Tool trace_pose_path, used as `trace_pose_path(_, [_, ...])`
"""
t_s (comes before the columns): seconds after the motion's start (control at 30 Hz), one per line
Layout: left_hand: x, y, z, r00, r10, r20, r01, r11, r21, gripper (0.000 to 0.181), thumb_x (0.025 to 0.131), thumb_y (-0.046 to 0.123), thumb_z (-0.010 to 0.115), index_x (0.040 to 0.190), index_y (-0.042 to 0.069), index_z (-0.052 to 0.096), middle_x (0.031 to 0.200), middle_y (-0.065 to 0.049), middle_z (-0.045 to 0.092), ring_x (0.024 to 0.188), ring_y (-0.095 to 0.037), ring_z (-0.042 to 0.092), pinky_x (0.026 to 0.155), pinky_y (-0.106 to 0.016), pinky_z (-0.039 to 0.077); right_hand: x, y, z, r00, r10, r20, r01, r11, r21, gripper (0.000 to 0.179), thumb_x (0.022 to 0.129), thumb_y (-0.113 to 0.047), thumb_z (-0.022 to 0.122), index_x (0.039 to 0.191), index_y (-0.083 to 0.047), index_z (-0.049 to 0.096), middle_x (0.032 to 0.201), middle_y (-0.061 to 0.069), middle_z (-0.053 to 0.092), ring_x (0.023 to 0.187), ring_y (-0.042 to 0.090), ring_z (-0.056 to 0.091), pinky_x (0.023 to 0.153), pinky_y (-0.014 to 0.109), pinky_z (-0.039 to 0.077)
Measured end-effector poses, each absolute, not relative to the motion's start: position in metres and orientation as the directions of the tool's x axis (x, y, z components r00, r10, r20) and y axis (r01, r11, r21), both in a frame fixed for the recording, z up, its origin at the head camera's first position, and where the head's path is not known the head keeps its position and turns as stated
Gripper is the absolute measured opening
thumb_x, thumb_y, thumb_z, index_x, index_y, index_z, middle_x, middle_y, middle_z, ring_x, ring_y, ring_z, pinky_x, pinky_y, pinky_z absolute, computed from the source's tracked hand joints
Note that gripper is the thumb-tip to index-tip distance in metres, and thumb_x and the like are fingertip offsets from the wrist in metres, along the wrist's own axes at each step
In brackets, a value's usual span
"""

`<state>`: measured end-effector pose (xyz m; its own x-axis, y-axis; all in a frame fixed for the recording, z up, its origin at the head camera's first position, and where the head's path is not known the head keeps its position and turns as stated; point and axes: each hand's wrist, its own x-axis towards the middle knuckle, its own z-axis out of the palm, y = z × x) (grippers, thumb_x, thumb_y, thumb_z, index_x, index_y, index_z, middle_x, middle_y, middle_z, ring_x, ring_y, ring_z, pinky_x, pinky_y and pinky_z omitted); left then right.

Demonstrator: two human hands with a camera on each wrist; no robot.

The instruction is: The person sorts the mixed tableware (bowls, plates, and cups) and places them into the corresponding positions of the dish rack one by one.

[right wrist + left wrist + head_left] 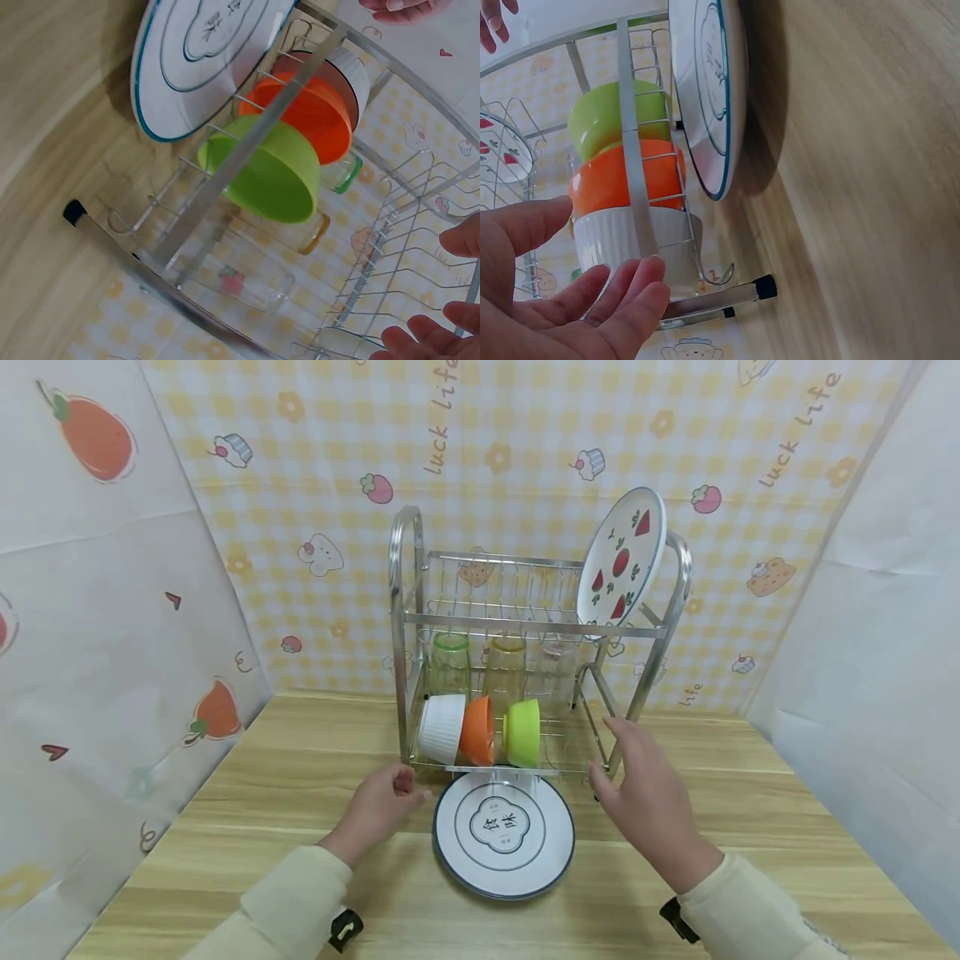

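My left hand is beside the front left foot of a two-tier metal dish rack, fingers loosely bent and holding nothing. On the other side, my right hand is next to the front right leg, thumb and fingers apart. Between the hands a white plate with a blue rim and dark lettering lies at the rack's front edge. On the lower tier, a white ribbed bowl, an orange bowl and a green bowl stand on their sides in a row.
Behind the bowls are a green-tinted glass, an amber-tinted glass and a clear glass. A plate with fruit pictures leans at the upper tier's right end. The rack stands on a wooden table before a checked cloth backdrop.
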<state>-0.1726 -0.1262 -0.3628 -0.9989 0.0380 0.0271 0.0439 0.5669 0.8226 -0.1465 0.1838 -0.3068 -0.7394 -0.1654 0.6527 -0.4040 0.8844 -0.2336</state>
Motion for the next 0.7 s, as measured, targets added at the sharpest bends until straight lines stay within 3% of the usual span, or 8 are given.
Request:
trace_pose_path(0.13, [-0.174,-0.125,-0.368,-0.999,0.046,0.000,0.027,0.587,0.809,0.032,0.086,0.013,0.070,0.108,-0.009,0.061,0.099,-0.014,0.065,0.092,-0.027,0.061,0.081,-0.043,0.052,-0.144,0.184,-0.315,-0.769,-0.162,0.619,-0.393,0.883,-0.257,0.058,0.080,-0.007,0.075,0.130,0.006,0.049,0.122,0.026,0.056,0.109,0.042,0.057,0.078,0.053,0.053])
trace_pose_path(0.37, [-0.183,-0.121,-0.374,-0.997,0.050,-0.052,-0.009,0.630,0.777,0.021,0.085,0.015,0.070,0.091,-0.005,0.067,0.086,-0.009,0.065,0.077,-0.021,0.058,0.068,-0.036,0.051,-0.145,0.181,-0.326,-0.814,-0.147,0.562,-0.370,0.877,-0.306,0.058,0.081,-0.008,0.074,0.130,0.006,0.048,0.126,0.026,0.055,0.114,0.042,0.054,0.087,0.054,0.050])
trace_pose_path(0.6, [-0.187,-0.113,-0.379,-0.989,0.106,-0.108,-0.009,0.671,0.742,0.017,0.082,0.014,0.073,0.076,-0.001,0.067,0.071,-0.004,0.060,0.065,-0.016,0.053,0.057,-0.028,0.044,-0.143,0.178,-0.336,-0.809,-0.158,0.567,-0.385,0.870,-0.308,0.061,0.078,-0.007,0.076,0.132,0.004,0.049,0.125,0.025,0.056,0.106,0.040,0.059,0.070,0.048,0.055])
trace_pose_path(0.7, [-0.189,-0.110,-0.385,-0.981,0.121,-0.155,-0.030,0.688,0.725,0.021,0.083,0.015,0.073,0.070,0.003,0.064,0.064,-0.004,0.059,0.059,-0.015,0.049,0.053,-0.026,0.039,-0.143,0.175,-0.338,-0.816,-0.162,0.555,-0.386,0.867,-0.314,0.062,0.078,-0.007,0.077,0.132,0.003,0.049,0.124,0.024,0.057,0.108,0.040,0.059,0.072,0.049,0.055])
